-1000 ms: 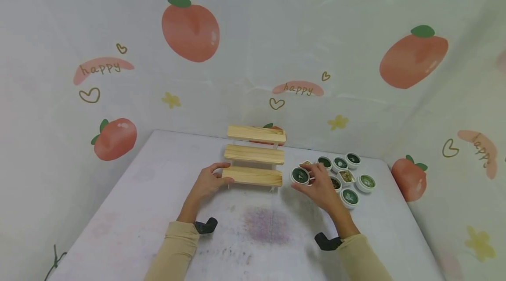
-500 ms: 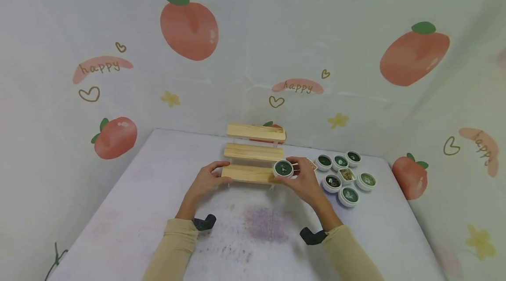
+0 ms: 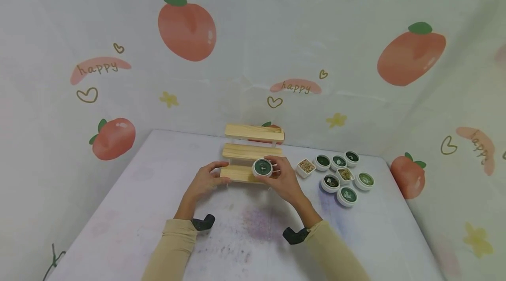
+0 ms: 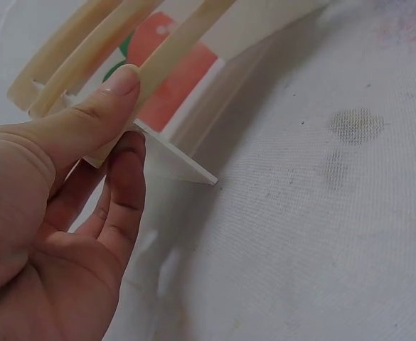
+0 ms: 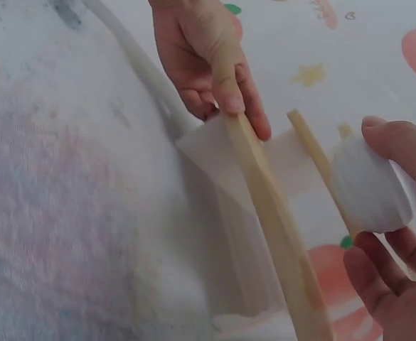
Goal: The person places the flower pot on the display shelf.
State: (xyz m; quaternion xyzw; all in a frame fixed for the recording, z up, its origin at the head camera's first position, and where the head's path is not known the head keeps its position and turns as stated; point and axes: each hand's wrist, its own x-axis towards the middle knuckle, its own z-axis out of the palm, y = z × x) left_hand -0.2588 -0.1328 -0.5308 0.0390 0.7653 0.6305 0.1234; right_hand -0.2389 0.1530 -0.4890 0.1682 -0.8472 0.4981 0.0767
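A three-tier wooden display stand (image 3: 253, 151) with pale legs stands on the table near the wall. My left hand (image 3: 203, 183) grips the left end of its lowest board; the left wrist view shows the thumb on the board (image 4: 168, 60) and the fingers curled beneath. Between thumb and fingers, my right hand (image 3: 285, 182) holds a small round white pot (image 3: 262, 167) with a dark green top. The pot hides the right part of the lowest board in the head view. In the right wrist view, the pot's white side (image 5: 371, 181) appears raised above the front board (image 5: 272, 213).
To the stand's right, several more small white pots cluster on the table, among them a round dark green one (image 3: 348, 196), a light green one (image 3: 365, 180) and a square one (image 3: 305, 167) with tan contents. A printed cloth wall (image 3: 237, 74) rises behind the table.
My right hand has carried the round pot leftward from beside the cluster to over the lowest board, uncovering the square tan-filled pot. My left hand has kept its grip on the board end.
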